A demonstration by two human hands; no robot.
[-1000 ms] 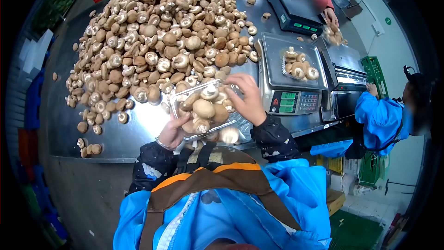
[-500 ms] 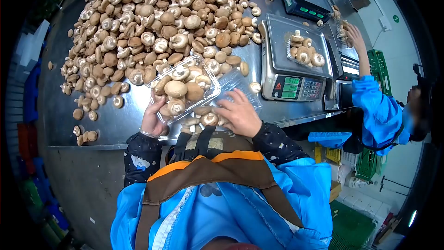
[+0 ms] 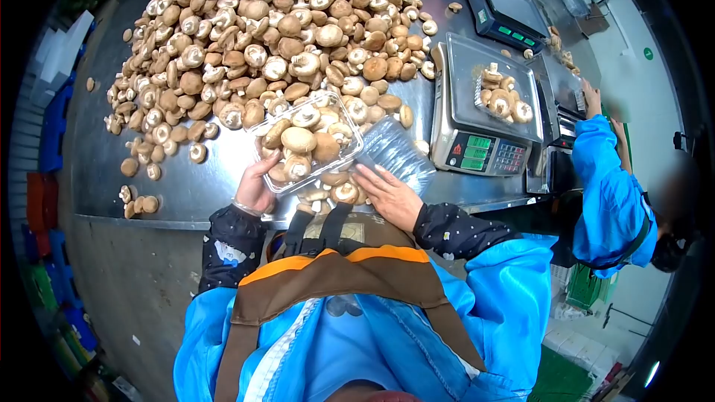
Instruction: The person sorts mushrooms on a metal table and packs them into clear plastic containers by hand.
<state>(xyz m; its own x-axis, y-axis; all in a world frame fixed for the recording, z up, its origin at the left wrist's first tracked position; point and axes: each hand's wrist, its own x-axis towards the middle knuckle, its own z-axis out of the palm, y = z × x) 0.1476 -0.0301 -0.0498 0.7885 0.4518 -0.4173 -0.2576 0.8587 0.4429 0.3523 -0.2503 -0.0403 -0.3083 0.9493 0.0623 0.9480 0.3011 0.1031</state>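
My left hand (image 3: 255, 187) grips the lower left edge of a clear plastic punnet (image 3: 277, 187). Brown shiitake mushrooms (image 3: 299, 140) fill the punnet, some caps up and some stems up. My right hand (image 3: 392, 198) lies with its fingers stretched out at the near end of a stack of empty clear punnets (image 3: 398, 155). Its fingertips are close to the filled punnet's right corner; whether they touch it I cannot tell. Between my hands, several loose shiitake (image 3: 345, 192) lie at the table edge against my apron.
A big heap of shiitake (image 3: 253, 37) covers the steel table (image 3: 97, 179). To the right, a digital scale (image 3: 441, 138) bears another filled punnet (image 3: 503, 97). A second scale (image 3: 514, 0) stands behind. A co-worker in a blue sleeve (image 3: 607, 186) reaches in from the right.
My right hand's fingers have straightened and lie flatter beside the punnet stack. My left hand still holds the filled punnet. The co-worker's hand has moved lower, and the whole view has shifted slightly.
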